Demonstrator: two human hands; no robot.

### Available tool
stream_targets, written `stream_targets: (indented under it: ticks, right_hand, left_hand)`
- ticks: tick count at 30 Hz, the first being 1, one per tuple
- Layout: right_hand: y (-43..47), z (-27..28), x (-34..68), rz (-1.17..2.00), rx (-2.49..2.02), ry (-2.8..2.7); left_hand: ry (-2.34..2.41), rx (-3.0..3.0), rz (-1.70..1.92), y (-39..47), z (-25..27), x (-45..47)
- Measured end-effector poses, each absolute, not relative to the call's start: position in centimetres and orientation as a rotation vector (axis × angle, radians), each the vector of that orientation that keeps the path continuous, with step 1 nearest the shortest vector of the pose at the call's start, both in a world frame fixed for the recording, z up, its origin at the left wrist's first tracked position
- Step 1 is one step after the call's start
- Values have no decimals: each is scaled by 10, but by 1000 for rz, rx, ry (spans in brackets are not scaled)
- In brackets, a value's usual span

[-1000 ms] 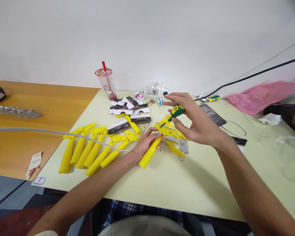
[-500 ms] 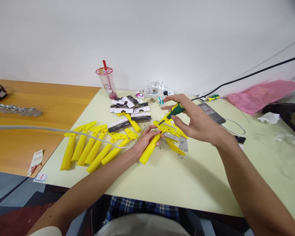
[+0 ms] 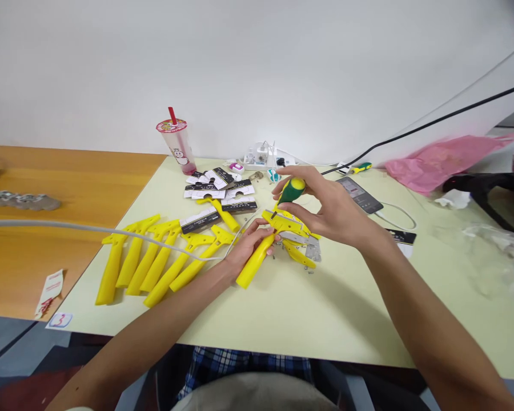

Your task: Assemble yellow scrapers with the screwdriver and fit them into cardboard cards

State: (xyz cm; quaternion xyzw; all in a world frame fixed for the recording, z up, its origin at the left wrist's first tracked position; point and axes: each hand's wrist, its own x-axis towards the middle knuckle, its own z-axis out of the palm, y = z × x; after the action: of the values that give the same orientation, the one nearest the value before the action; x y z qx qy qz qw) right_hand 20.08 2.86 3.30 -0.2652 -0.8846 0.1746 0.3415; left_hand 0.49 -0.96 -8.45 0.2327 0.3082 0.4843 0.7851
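Observation:
My left hand (image 3: 251, 244) is closed around a yellow plastic scraper (image 3: 254, 265) just below its wide head, with the handle slanting toward me. In my right hand (image 3: 325, 202) a green and yellow screwdriver (image 3: 292, 190) is pinched between thumb and fingers. It stands nearly upright, its shaft meeting the scraper's head; the exact tip contact is too small to make out. Under and behind the head lie loose yellow head pieces (image 3: 298, 254) and grey metal blades (image 3: 313, 249). Tiny screws (image 3: 309, 272) are scattered close by on the table.
Several yellow scraper handles (image 3: 111, 269) lie in a row at left, crossed by a white cable (image 3: 154, 236). Black and white cards (image 3: 200, 220), a drink cup (image 3: 180, 149) and a power strip (image 3: 259, 165) are at the back. A phone (image 3: 360, 195) and pink bag (image 3: 437, 165) lie right.
The screwdriver has swung from a slant to nearly upright, with its shaft still at the scraper's head. My right hand has turned with it. The whole view has shifted slightly.

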Motion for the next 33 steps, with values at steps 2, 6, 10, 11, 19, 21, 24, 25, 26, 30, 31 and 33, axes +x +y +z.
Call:
stream_targets:
  ticks: [2,6,10,11,19,21,24,25,26,30,31,33]
  right_hand:
    - [30,29,199,347,-704,-2309]
    - [26,29,197,325,-727,-2342]
    - [17,38,198,438,-698,-2400]
    - [15,40,198,442,-693,-2401]
    - [7,45,197,355,-670,-2436]
    - [6,46,198,348,-690,-2432]
    - [6,48,200,326,-703,-2467]
    - [6,51,201,317,-706,-2487]
    - [6,54,202,311,-718,-2507]
    - [9,72,203,311,-788,-2571]
    - [9,76,203,321,-796,-2586]
    - [11,81,202,334,-799,-2617]
  left_hand:
    - [647,506,1046,-9,-87,6]
    - [642,506,1034,-10,-90,8]
    - [682,516,1019,-12,-85,8]
    - [692,525,1018,-12,-83,8]
    - [694,579,1025,-15,-79,8]
    - [681,581,1038,-15,-81,9]
    - [653,587,1066,-14,-85,9]
    - [654,594,1061,-14,-86,8]
    - [658,604,1049,-15,-87,8]
    - [661,631,994,-16,-91,10]
    - [658,629,986,-16,-92,10]
    - [654,608,998,-17,-92,11]
